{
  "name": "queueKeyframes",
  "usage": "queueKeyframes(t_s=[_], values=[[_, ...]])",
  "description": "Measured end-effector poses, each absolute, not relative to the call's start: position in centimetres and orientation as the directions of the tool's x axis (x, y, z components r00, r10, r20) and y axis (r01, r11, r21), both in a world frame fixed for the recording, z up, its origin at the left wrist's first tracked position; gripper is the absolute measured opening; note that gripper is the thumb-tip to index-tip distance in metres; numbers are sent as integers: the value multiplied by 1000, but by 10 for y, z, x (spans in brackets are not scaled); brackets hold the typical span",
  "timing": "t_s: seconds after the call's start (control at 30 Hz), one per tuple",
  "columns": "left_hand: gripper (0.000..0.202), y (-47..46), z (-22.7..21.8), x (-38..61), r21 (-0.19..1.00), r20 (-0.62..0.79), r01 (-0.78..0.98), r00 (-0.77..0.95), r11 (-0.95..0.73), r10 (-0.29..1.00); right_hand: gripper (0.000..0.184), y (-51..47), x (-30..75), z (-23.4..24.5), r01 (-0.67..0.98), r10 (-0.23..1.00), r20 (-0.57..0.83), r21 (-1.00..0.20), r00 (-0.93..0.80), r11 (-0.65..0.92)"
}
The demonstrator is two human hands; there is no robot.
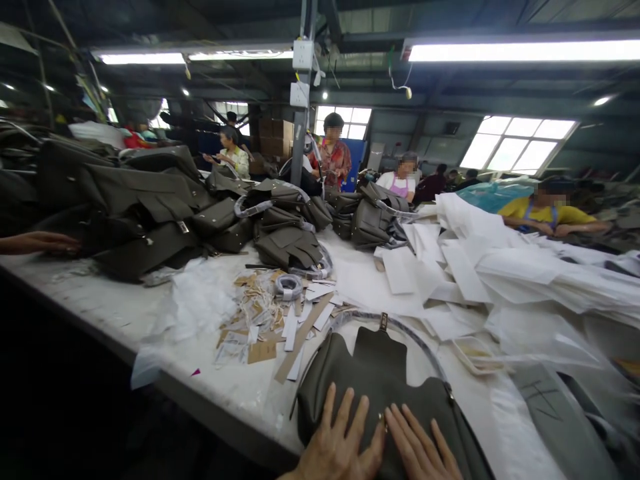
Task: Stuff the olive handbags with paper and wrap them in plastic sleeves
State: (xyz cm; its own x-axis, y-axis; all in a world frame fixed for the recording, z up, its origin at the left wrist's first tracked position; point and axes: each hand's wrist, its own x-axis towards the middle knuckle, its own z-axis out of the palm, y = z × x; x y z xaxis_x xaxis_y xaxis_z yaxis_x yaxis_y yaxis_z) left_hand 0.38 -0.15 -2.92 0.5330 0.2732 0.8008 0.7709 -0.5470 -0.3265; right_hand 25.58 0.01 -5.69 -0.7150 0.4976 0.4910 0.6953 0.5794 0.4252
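Observation:
A dark olive handbag (380, 373) lies flat on the white table (125, 313) close to the near edge, its flap and metal clasp pointing away from me. My left hand (340, 440) rests on the bag's near side with fingers spread flat. My right hand (420, 447) lies beside it, fingers stretched out on the bag. Their thumbs meet around a small metal ring on the bag. A wrapped strap (400, 333) curves round the bag's far side.
Piles of similar olive bags (150, 207) cover the table's far left and middle. Paper tags and card strips (270, 320) lie scattered ahead. White paper sheets (475, 267) heap on the right. Another person's hand (40, 243) reaches in at left. Several workers sit behind.

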Motion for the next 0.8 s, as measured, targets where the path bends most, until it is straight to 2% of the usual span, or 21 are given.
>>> queueKeyframes(t_s=[0.07, 0.13, 0.2, 0.27, 0.37, 0.47, 0.53, 0.6, 0.67, 0.73, 0.8], values=[[31, 2, -34, 12, -330, 824, 778, 514, -535, 239, 70, 10, 253, -54, 683, 528, 454, 313, -718, 660], [31, 4, -36, 17, -344, 812, 776, 529, -529, 247, 78, 18, 248, -44, 691, 613, 370, 126, -698, 712], [32, 5, -35, 16, -363, 787, 765, 557, -532, 264, 84, 22, 241, -30, 690, 675, 268, -51, -687, 723], [34, 4, -31, 7, -379, 762, 747, 587, -546, 274, 84, 23, 235, -15, 686, 702, 200, -154, -683, 711], [40, -1, -18, -18, -396, 693, 711, 646, -581, 319, 77, 20, 228, 2, 687, 718, 165, -208, -677, 696], [46, -8, -7, -45, -410, 560, 670, 720, -619, 410, 70, 13, 222, 9, 704, 738, 177, -221, -652, 675], [45, -10, -4, -58, -389, 576, 697, 694, -603, 431, 73, 10, 218, 7, 726, 760, 221, -226, -611, 649], [42, -9, -2, -66, -383, 617, 712, 671, -588, 410, 82, 8, 216, 3, 741, 771, 283, -226, -571, 632], [42, -4, 2, -67, -416, 649, 690, 682, -592, 338, 89, 8, 214, -4, 742, 764, 321, -219, -559, 634], [48, 3, 10, -61, -439, 666, 660, 694, -609, 273, 91, 10, 214, -14, 736, 760, 324, -220, -564, 640], [48, 10, 17, -46, -424, 666, 646, 697, -635, 265, 93, 14, 214, -24, 743, 780, 308, -252, -545, 620]])
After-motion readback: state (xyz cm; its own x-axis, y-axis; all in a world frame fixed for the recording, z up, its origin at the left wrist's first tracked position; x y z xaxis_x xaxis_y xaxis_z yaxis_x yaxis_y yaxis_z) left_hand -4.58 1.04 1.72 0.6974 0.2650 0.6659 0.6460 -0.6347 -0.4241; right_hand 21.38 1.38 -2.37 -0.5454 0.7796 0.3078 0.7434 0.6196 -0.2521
